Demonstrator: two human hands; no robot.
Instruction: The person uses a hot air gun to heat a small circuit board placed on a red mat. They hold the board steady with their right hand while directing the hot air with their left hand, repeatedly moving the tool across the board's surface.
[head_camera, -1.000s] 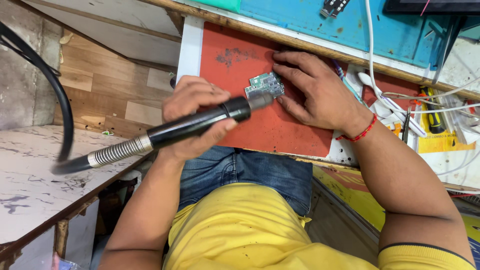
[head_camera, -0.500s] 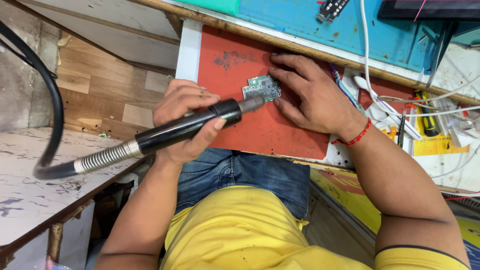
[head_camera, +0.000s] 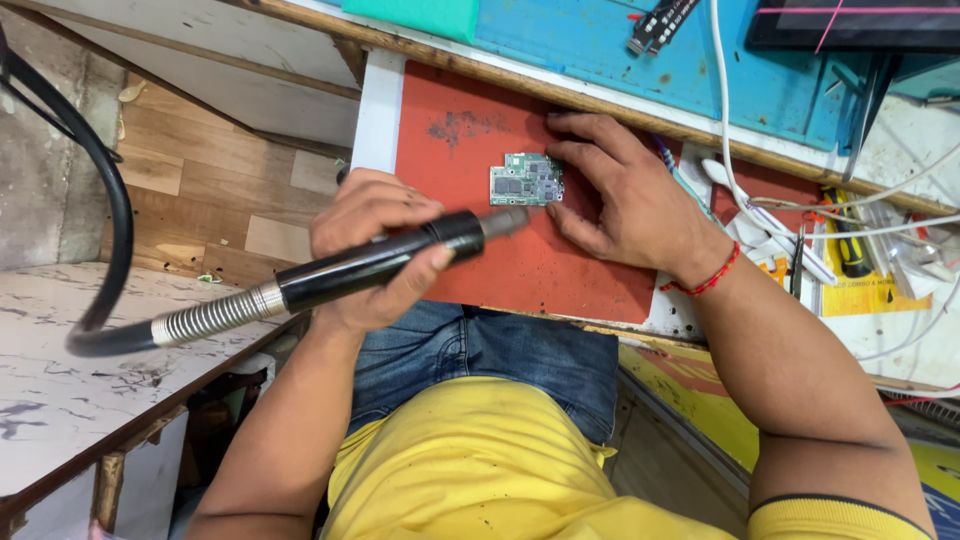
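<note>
On the red mat: green circuit board, lying flat near the mat's upper middle. Right hand spread flat beside the board, fingertips touching its right edge; red thread on the wrist. Left hand closed round a black hot-air wand, nozzle pointing at the board's lower edge, just short of it; ribbed metal collar and black hose trail off left. Blue bench top behind the mat. White cables, yellow-handled screwdriver to the right
</note>
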